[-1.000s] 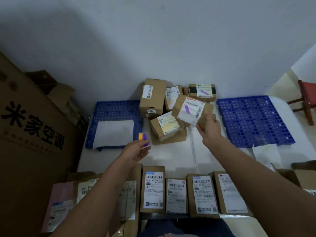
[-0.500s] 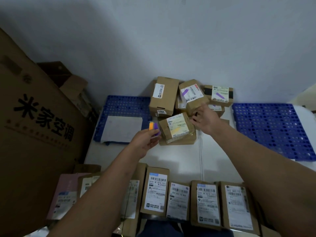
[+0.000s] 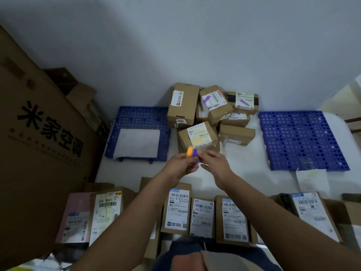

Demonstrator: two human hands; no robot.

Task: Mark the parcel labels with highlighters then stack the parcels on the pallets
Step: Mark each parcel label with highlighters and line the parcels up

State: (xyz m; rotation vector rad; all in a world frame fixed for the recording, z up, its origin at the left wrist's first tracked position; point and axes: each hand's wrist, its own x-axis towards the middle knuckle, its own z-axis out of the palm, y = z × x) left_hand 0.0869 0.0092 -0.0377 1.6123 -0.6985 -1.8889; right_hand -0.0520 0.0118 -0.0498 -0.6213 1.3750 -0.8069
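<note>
A: What are the fingers doing?

B: The left hand (image 3: 180, 166) is gripping two highlighters side by side, an orange highlighter (image 3: 189, 151) and a purple highlighter (image 3: 194, 156), with its fingers curled round their lower ends. The right hand (image 3: 214, 163) is meeting them from the right, its fingertips pinching at the purple one; blur is hiding exactly how they are closing on it.

A: And where is that happening?

B: Above the white table (image 3: 242, 163), just in front of a pile of parcels (image 3: 211, 112) standing at the far edge by the wall (image 3: 175, 45).

A: Are those parcels marked?

B: The nearest parcel (image 3: 198, 138) is showing a yellow-orange stripe on its label. Two behind it are showing purple stripes: a tilted parcel (image 3: 214, 103) and a black-banded parcel (image 3: 244, 101). A tall parcel (image 3: 183, 104) at the left is showing only a small label with no stripe visible.

A: And the pallets?

B: A left pallet (image 3: 140, 116), blue, is lying left of the pile and carrying a white sheet (image 3: 136, 142). A right pallet (image 3: 300, 139), also blue, is lying to the right.

A: Anything closer to the person?

B: A row of parcels (image 3: 203, 216) is lying along the near edge, labels up, with both forearms reaching over it. A large carton (image 3: 35, 143) with black characters is leaning at the left.
</note>
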